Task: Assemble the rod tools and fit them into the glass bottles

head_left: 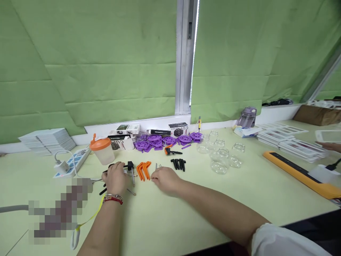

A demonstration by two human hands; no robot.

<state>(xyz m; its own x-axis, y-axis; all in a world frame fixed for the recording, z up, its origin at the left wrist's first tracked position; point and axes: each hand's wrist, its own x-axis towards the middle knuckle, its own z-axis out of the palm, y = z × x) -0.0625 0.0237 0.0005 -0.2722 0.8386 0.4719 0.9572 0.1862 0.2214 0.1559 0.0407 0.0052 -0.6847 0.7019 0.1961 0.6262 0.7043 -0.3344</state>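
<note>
A: Grip state, left hand?

B: Clenched. The fingers wrap a black plastic fitting with thin metal rods, held low over the pale green tabletop. A white power strip lies well to its left. A translucent cup with an orange lid stands just behind the hand.

A: Next items to the right?

B: Orange plastic angled brackets lie grouped between the 2 hands. Short thin metal pins lie just beyond them.

A: Right hand?

B: Palm down on the tabletop, fingertips near the pins. Whether it pinches anything cannot be determined.

A: Further right?

B: Black plastic pegs lie in a row just behind the right hand. Purple plastic wheels sit piled near the wall. Clear glass jars stand beside them. A long yellow and black bar lies near the right edge, with another person's hand behind it.
</note>
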